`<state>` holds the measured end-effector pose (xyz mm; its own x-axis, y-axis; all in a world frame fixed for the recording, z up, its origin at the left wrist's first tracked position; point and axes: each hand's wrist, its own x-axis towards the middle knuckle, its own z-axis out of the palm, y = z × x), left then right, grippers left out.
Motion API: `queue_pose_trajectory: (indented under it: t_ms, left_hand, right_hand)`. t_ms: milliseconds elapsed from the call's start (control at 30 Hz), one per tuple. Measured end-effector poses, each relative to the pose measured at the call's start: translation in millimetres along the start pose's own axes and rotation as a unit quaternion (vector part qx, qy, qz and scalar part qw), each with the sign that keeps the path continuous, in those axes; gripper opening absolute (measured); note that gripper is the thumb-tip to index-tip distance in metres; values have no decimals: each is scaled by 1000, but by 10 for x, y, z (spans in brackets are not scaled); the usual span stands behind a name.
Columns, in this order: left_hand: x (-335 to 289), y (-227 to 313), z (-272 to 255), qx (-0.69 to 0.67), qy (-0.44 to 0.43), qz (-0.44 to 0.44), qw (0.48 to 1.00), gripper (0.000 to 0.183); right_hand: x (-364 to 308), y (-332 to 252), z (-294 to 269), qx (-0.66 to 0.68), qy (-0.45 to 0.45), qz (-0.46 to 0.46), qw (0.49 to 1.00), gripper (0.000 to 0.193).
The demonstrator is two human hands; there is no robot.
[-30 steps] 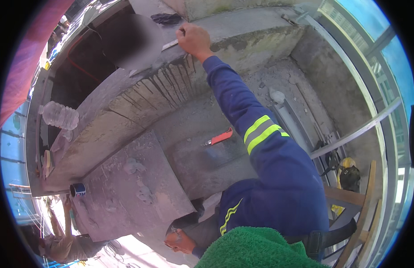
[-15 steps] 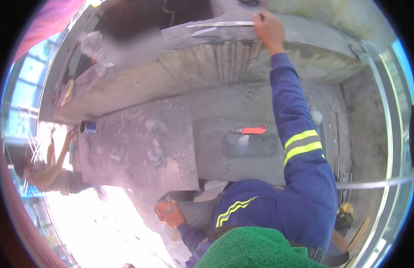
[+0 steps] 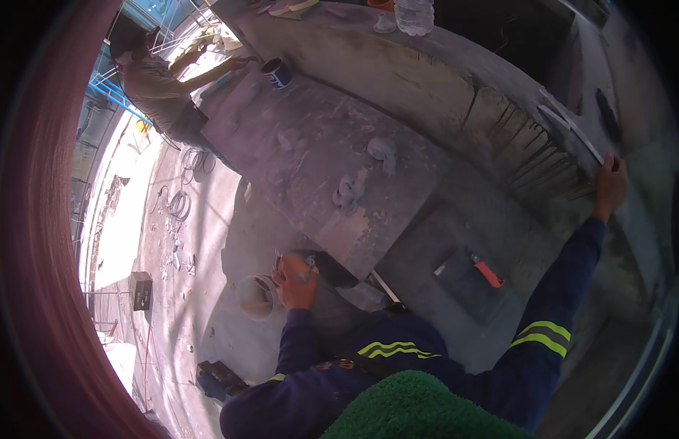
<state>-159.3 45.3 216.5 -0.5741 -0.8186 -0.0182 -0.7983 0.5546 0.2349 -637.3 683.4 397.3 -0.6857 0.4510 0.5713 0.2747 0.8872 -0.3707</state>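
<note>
At the far right, my right hand (image 3: 612, 186) is closed on the near end of a long thin pale strip (image 3: 587, 142), which lies along the concrete ledge beside another short pale piece. My left hand (image 3: 295, 284) is at lower centre with its fingers curled together; what they hold is too small to make out. Next to it stands a pale translucent tub (image 3: 256, 298). Between my arms, a utility knife with a red-orange handle (image 3: 489, 273) lies on a dark rectangular slab (image 3: 464, 289), apart from both hands.
A grey board (image 3: 310, 139) with lumps of wet grey mortar (image 3: 382, 150) spreads ahead. A blue can (image 3: 277, 73) stands at its far corner, near another person (image 3: 160, 84). On the ledge is a clear plastic bottle (image 3: 414, 16). Coiled cable (image 3: 180, 205) lies on the left floor.
My view has swung left, so the ledge and my right hand appear farther right. More floor and the other person show. My right hand still grips the strip; the knife stays on the slab.
</note>
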Motion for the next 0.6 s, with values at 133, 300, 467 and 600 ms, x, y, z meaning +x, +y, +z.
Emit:
queue_pose_trajectory:
  t_ms: [133, 300, 467, 600]
  left_hand:
    - [-27, 81, -87, -3, -17, -19, 1000, 106]
    - [-49, 148, -157, -10, -32, -37, 999, 107]
    - [-65, 94, -131, -27, -33, -27, 999, 107]
    - [-51, -3, -29, -39, 9, 9, 999, 107]
  right_hand:
    - [39, 63, 43, -15, -10, -9, 1000, 46]
    - [35, 77, 52, -10, 11, -28, 1000, 46]
    - [4, 47, 41, -4, 8, -18, 1000, 47]
    - [-9, 26, 13, -9, 1, -16, 1000, 48]
